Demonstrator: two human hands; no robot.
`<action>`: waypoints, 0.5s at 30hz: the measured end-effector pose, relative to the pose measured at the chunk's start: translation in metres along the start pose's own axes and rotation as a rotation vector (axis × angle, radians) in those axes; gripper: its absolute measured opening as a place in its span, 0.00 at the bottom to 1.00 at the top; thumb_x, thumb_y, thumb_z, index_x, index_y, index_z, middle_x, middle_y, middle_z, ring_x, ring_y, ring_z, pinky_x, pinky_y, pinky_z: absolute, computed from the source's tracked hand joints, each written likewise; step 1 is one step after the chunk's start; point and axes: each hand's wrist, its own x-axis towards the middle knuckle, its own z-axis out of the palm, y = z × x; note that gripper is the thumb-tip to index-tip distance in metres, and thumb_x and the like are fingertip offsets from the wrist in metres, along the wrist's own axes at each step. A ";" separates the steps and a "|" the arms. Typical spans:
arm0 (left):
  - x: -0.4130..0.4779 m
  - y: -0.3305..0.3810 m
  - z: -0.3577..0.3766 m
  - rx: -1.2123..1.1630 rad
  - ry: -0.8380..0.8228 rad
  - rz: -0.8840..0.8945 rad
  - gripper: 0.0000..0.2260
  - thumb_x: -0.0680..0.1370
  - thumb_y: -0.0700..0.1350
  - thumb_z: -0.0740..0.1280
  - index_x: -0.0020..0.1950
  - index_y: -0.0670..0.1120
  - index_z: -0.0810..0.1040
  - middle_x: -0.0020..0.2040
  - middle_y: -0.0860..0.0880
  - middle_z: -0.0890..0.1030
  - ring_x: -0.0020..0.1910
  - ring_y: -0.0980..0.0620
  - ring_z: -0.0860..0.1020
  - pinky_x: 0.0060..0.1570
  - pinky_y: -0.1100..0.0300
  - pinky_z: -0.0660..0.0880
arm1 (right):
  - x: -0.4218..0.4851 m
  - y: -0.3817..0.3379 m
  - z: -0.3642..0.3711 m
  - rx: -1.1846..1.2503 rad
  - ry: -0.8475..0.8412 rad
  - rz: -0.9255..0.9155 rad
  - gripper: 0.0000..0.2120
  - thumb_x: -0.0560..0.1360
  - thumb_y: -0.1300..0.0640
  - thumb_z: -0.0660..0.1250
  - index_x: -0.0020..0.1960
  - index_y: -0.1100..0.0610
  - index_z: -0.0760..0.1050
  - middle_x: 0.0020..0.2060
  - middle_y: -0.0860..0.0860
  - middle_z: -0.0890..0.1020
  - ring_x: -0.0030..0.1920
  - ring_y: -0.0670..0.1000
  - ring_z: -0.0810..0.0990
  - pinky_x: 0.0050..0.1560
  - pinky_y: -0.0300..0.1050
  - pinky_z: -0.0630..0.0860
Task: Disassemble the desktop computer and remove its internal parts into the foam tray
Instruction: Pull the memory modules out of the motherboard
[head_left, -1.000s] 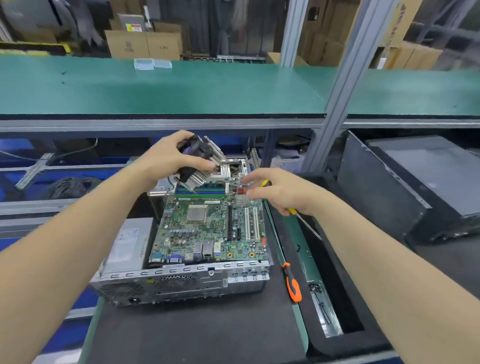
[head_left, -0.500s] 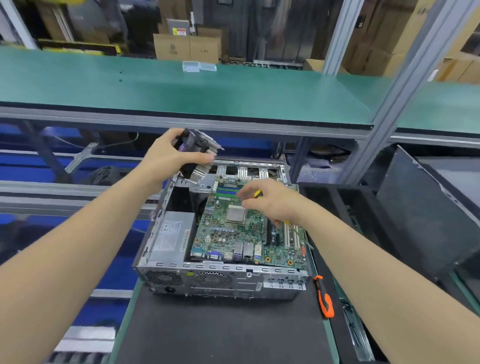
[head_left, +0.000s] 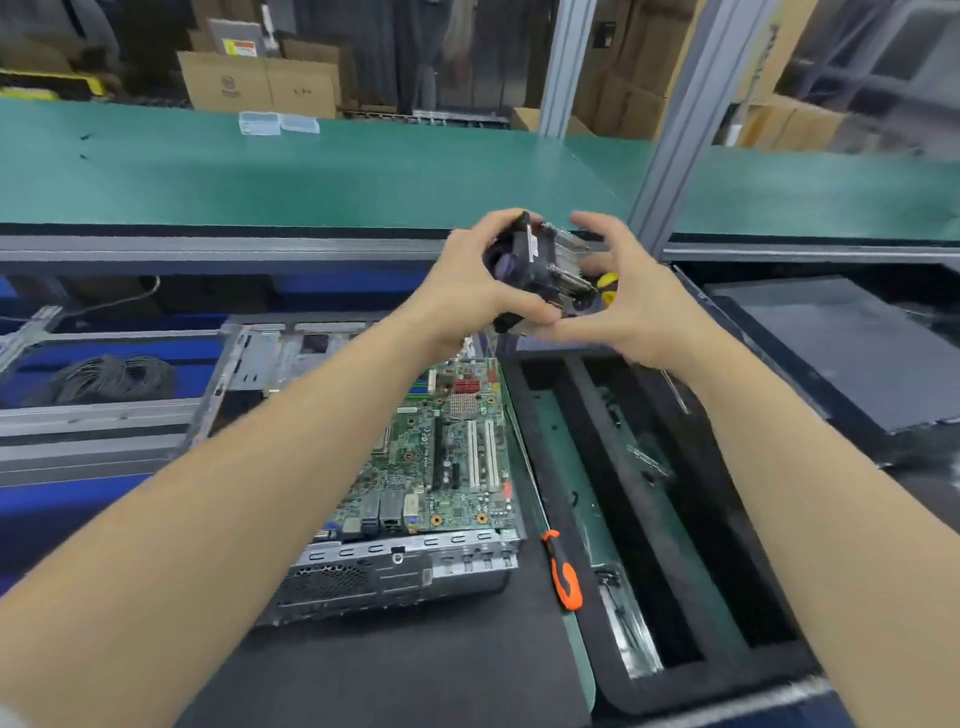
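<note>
Above bench (head_left: 415, 675) | L hand (head_left: 467, 291) grips cooler (head_left: 540, 265) | R hand (head_left: 639, 306) holds yellow screwdriver (head_left: 607, 285)

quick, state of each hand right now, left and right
Left hand: closed, gripping the cooler at its fan end.
Right hand: closed, holding the yellow screwdriver, fingers arched over the cooler.

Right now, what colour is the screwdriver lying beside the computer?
The screwdriver has an orange and black handle. The head view shows it best.

Open foam tray (head_left: 701, 686) slots beside chassis (head_left: 395, 571)
</note>
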 end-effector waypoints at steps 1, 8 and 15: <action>0.007 0.000 0.018 -0.004 -0.013 0.000 0.42 0.56 0.37 0.85 0.68 0.55 0.77 0.69 0.43 0.73 0.62 0.48 0.80 0.58 0.49 0.82 | -0.005 0.008 -0.015 -0.050 0.011 -0.017 0.47 0.56 0.31 0.80 0.70 0.27 0.62 0.51 0.30 0.77 0.55 0.33 0.76 0.48 0.29 0.69; 0.035 -0.039 0.145 -0.052 -0.098 -0.147 0.42 0.58 0.34 0.84 0.68 0.56 0.75 0.66 0.49 0.77 0.64 0.47 0.79 0.62 0.46 0.80 | -0.025 0.097 -0.078 -0.537 -0.058 -0.010 0.51 0.57 0.31 0.77 0.76 0.42 0.64 0.67 0.46 0.75 0.65 0.52 0.75 0.61 0.56 0.77; 0.027 -0.116 0.242 -0.128 -0.096 -0.359 0.38 0.61 0.31 0.81 0.63 0.57 0.73 0.53 0.61 0.77 0.44 0.70 0.80 0.34 0.74 0.75 | -0.028 0.183 -0.064 -0.862 -0.425 0.045 0.45 0.62 0.50 0.82 0.72 0.50 0.61 0.53 0.52 0.75 0.47 0.60 0.79 0.39 0.52 0.77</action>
